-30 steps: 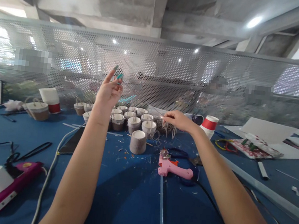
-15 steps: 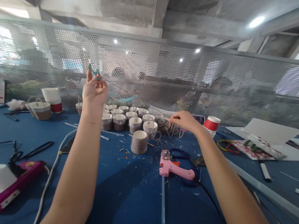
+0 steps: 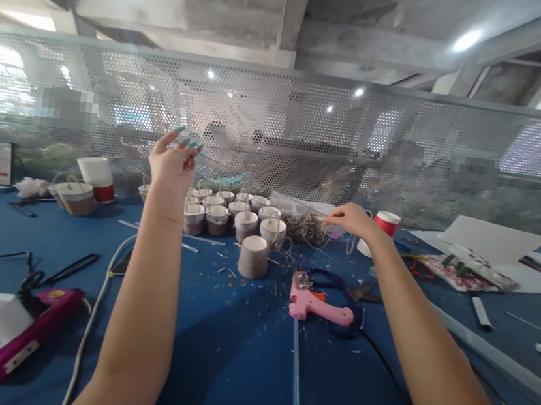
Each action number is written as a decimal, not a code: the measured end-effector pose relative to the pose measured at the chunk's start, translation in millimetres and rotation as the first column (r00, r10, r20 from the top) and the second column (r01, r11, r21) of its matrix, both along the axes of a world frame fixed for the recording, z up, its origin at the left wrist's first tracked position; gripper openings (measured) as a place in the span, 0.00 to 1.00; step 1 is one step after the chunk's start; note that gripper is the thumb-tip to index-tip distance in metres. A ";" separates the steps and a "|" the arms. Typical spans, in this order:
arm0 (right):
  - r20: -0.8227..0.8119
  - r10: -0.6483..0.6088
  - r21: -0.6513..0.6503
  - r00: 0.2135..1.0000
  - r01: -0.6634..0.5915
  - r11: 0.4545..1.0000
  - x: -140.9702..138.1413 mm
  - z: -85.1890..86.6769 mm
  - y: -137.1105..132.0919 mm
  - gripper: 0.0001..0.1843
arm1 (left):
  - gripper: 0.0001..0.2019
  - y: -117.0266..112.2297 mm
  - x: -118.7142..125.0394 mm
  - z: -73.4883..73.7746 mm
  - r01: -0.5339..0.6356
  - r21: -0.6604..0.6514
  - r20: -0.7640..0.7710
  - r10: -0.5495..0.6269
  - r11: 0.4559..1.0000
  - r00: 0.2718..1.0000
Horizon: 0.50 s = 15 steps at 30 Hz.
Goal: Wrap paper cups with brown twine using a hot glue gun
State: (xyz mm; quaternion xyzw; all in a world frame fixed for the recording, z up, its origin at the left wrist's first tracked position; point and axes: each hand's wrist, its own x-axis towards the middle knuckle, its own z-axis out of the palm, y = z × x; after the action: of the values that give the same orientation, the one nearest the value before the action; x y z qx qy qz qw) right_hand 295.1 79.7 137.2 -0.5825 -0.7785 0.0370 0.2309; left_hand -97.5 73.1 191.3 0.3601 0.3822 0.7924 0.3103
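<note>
A thin grey twine [image 3: 221, 162] runs taut between my hands, above several twine-wrapped paper cups [image 3: 216, 221]. Raised at the left, my left hand [image 3: 171, 164] pinches one end with its fingers curled and green nails showing. Lower at the right, my right hand [image 3: 351, 219] has thumb and fingers closed on the same twine, beside a tangled heap of twine [image 3: 304, 226]. One wrapped cup [image 3: 253, 258] without a visible handle stands in front of the group. A pink glue gun [image 3: 321, 308] lies on the table nearer to me, a clear glue stick trailing from it.
Blue-handled scissors [image 3: 363, 291] lie behind the glue gun. A magenta power strip [image 3: 12, 335] with plugs sits at front left. Red and white cups [image 3: 386, 223] stand at the right, white paper [image 3: 487, 245] beyond. A perforated metal screen [image 3: 280, 125] borders the table's far side.
My right hand has moved slightly right, drawing the twine with it. My left hand has turned inward, its fingers now pointing right and more curled.
</note>
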 end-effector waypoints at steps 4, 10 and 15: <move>0.010 -0.007 0.000 1.000 0.007 1.000 9.7 -5.3 7.0 0.14 | 0.27 4.7 -4.5 -2.1 -0.056 -0.018 0.031 0.056 0.998 0.998; 0.033 -0.012 -0.039 0.999 0.014 0.999 19.2 -16.8 16.0 0.17 | 0.31 -4.1 -11.5 1.9 -0.162 -0.033 -0.006 0.162 0.986 0.987; 0.042 -0.047 -0.099 0.998 0.051 0.994 21.3 -27.7 21.1 0.23 | 0.31 -18.2 -12.2 11.9 -0.097 0.033 0.052 0.095 0.995 0.994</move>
State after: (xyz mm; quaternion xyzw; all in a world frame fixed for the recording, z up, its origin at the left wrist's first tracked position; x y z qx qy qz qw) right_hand 316.4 100.7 109.5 -0.6130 -0.7655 0.0586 0.1867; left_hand -109.7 54.8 203.2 0.3264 0.3771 0.8219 0.2750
